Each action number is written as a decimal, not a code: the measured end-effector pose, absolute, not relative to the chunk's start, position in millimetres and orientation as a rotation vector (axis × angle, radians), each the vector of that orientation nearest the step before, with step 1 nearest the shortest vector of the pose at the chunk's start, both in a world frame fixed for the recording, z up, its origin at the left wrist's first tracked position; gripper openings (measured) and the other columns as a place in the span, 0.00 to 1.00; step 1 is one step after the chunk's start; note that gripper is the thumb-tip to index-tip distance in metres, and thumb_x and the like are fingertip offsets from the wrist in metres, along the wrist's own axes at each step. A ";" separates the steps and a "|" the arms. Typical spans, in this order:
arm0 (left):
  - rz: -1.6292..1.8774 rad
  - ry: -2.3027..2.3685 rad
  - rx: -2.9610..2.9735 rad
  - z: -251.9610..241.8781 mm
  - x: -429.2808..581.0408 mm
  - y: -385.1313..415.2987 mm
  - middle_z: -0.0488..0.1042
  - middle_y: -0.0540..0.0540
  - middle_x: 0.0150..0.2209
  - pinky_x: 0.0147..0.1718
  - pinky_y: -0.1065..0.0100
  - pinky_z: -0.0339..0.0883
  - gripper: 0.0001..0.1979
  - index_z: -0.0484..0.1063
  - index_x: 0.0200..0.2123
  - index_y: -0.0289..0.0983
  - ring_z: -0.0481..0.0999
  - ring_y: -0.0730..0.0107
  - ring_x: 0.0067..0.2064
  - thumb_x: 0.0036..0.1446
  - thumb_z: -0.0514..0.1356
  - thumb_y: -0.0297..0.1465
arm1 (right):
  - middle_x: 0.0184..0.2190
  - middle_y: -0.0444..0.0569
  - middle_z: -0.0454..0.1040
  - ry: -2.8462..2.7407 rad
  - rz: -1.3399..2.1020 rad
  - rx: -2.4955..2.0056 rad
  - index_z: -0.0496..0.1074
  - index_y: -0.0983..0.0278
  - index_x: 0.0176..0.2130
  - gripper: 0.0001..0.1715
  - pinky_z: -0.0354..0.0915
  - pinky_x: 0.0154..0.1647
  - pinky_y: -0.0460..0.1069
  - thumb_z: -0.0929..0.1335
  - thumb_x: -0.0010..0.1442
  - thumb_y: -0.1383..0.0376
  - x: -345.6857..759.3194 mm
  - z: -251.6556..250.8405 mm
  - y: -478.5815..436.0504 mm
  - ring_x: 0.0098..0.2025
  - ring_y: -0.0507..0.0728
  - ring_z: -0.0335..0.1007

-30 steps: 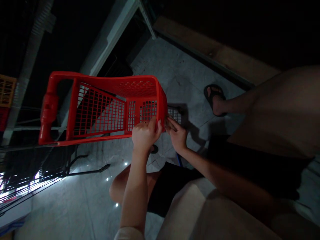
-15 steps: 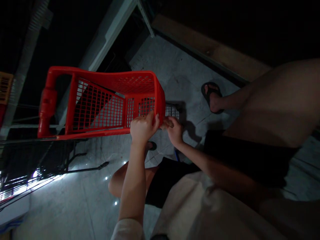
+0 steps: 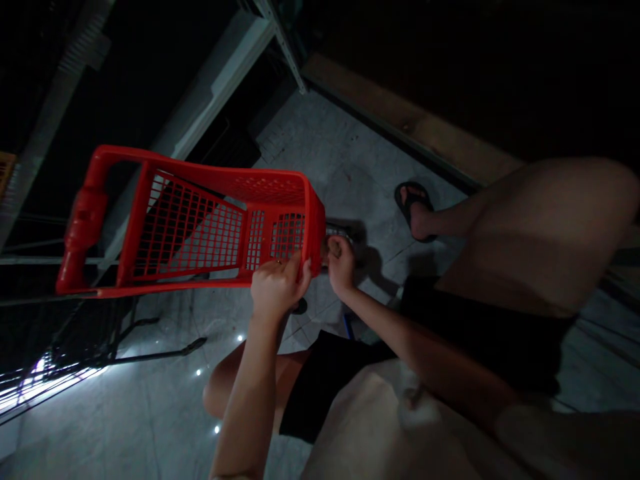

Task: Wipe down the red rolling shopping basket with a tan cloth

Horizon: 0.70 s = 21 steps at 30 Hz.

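Observation:
A red plastic shopping basket (image 3: 243,287) with grid walls lies across the middle left of the head view. Its open side faces me, and its thick handle (image 3: 83,227) points to the left. My left hand (image 3: 275,287) is closed over the rim near the right end, thumb along the edge. Just outside that end, my right hand (image 3: 343,263) is closed, its fingers curled around a small brownish piece (image 3: 333,248) against or close to the basket. What that piece is cannot be made out in the dim light.
A wooden beam (image 3: 425,127) edges the floor at upper right. A pale metal frame (image 3: 220,87) stands at upper left. Dark bars (image 3: 185,350) reach in below the basket. My sandalled foot (image 3: 417,210) rests on the grey floor (image 3: 370,157).
The whole view has shifted slightly, so the basket appears a little lower and farther left. Both hands keep about the same places on and beside it.

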State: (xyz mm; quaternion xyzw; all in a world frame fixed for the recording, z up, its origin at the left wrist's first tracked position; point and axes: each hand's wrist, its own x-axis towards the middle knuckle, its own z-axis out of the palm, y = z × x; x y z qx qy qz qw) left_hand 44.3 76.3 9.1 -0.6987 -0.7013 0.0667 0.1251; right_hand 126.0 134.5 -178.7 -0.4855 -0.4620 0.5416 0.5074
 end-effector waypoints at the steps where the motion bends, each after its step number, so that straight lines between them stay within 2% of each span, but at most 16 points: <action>1: 0.156 -1.999 -2.051 8.8 44.8 72.7 0.76 0.48 0.21 0.28 0.64 0.61 0.18 0.82 0.45 0.39 0.77 0.64 0.26 0.72 0.52 0.39 | 0.39 0.49 0.76 -1.066 1.282 -1.185 0.71 0.58 0.42 0.11 0.73 0.49 0.57 0.62 0.60 0.64 118.2 -176.8 152.0 0.43 0.59 0.74; 6: -0.027 -1.828 -2.161 11.7 53.3 57.6 0.76 0.50 0.22 0.27 0.64 0.66 0.13 0.79 0.46 0.35 0.76 0.66 0.24 0.71 0.57 0.35 | 0.37 0.48 0.75 -0.972 1.298 -1.166 0.69 0.60 0.40 0.07 0.71 0.48 0.53 0.63 0.61 0.66 85.1 -158.1 247.5 0.42 0.56 0.73; 9: -0.079 -1.789 -2.191 16.0 59.3 53.6 0.75 0.50 0.21 0.24 0.63 0.65 0.12 0.79 0.46 0.35 0.74 0.66 0.22 0.71 0.57 0.34 | 0.37 0.47 0.76 -1.031 1.376 -1.114 0.71 0.59 0.39 0.05 0.71 0.49 0.51 0.66 0.61 0.67 85.3 -151.7 262.4 0.43 0.55 0.73; 15: -0.103 -1.868 -2.216 14.8 57.9 56.3 0.74 0.48 0.21 0.26 0.61 0.66 0.12 0.79 0.46 0.34 0.75 0.64 0.23 0.71 0.57 0.33 | 0.42 0.50 0.78 -1.054 1.370 -1.219 0.72 0.59 0.41 0.11 0.71 0.55 0.57 0.65 0.56 0.67 127.3 -157.6 166.0 0.47 0.59 0.74; 18: -0.035 -1.997 -2.199 10.9 52.2 58.6 0.76 0.48 0.22 0.29 0.62 0.68 0.14 0.79 0.48 0.37 0.76 0.63 0.26 0.72 0.54 0.35 | 0.41 0.49 0.79 -1.069 1.435 -1.206 0.73 0.56 0.42 0.14 0.73 0.52 0.57 0.65 0.54 0.65 145.2 -148.5 119.2 0.45 0.60 0.76; 21: -0.022 -1.913 -2.180 8.9 47.8 59.4 0.75 0.48 0.22 0.29 0.63 0.67 0.15 0.79 0.47 0.36 0.76 0.64 0.25 0.72 0.54 0.35 | 0.38 0.47 0.79 -1.115 1.476 -1.176 0.73 0.55 0.40 0.13 0.74 0.48 0.55 0.65 0.53 0.66 153.0 -128.8 106.8 0.43 0.60 0.75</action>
